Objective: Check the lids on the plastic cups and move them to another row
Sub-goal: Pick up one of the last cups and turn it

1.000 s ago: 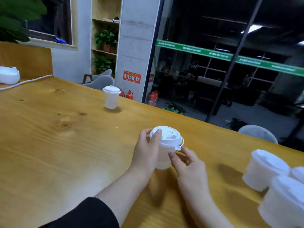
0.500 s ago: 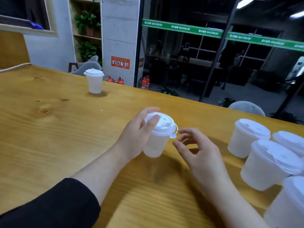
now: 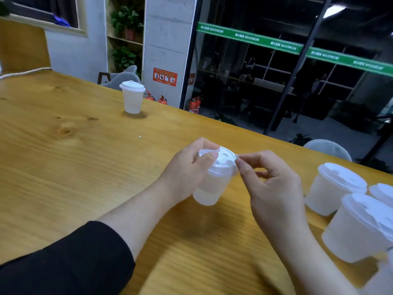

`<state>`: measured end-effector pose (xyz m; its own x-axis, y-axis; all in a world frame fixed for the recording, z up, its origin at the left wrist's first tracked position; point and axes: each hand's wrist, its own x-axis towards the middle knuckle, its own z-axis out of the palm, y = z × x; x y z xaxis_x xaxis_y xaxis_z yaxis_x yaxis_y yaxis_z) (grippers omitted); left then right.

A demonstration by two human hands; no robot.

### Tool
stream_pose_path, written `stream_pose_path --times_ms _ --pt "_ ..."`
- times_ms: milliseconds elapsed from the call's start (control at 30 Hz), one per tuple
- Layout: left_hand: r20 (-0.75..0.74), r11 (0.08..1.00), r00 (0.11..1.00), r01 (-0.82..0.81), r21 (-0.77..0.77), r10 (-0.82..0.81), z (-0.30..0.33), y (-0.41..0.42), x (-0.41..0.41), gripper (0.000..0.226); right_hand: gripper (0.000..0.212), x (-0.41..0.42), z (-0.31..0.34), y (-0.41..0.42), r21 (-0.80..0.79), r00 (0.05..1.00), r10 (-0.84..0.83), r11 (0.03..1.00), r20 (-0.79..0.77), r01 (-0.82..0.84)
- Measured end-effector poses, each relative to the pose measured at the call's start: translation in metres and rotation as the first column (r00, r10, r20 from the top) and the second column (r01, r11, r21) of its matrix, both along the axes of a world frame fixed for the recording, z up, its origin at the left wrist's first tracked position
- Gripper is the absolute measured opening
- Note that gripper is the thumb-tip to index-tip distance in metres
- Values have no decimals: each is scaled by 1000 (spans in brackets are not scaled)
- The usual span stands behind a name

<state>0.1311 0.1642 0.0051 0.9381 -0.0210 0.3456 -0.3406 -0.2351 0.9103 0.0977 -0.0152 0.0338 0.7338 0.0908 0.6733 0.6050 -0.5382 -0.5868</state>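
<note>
A translucent plastic cup point(image 3: 209, 188) with a white lid point(image 3: 221, 161) stands tilted on the wooden table point(image 3: 63, 167), just in front of me. My left hand point(image 3: 187, 171) grips its side, thumb on the lid's rim. On the other side my right hand point(image 3: 274, 184) pinches the lid's right edge with thumb and forefinger. Another lidded cup point(image 3: 132, 99) stands alone near the table's far edge. Several lidded cups point(image 3: 331, 188) are grouped at the right.
The table's far edge runs diagonally from upper left to right. Behind it are grey chair backs point(image 3: 328, 149), a concrete pillar and a dark glass wall. A white cord point(image 3: 23, 72) lies at the far left.
My right hand came back to the cup and now pinches the lid's edge; half a second ago it hovered apart. The view swung further right, showing more of the cup group.
</note>
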Motion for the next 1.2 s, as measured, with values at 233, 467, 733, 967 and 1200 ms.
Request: stream_pose_path --times_ms 233,467,733,967,1200 --pt "-6 999 1000 14 31 -14 1 2 0 31 21 0 -5 -1 -239 992 -41 969 119 69" --pt "16 1000 1000 17 23 -17 1 2 -1 36 22 -16 6 3 -512 974 -186 829 131 227" --pt "38 999 999 34 22 -35 1 1 -2 38 37 -22 36 14 -690 957 -282 679 68 249" --pt "-73 957 993 -107 -269 91 5 6 -4 84 65 -9 40 13 -470 988 -152 875 -37 118" --pt "-403 891 914 -219 -398 45 13 9 -3 60 89 21 47 45 -618 910 -109 765 -399 -179"
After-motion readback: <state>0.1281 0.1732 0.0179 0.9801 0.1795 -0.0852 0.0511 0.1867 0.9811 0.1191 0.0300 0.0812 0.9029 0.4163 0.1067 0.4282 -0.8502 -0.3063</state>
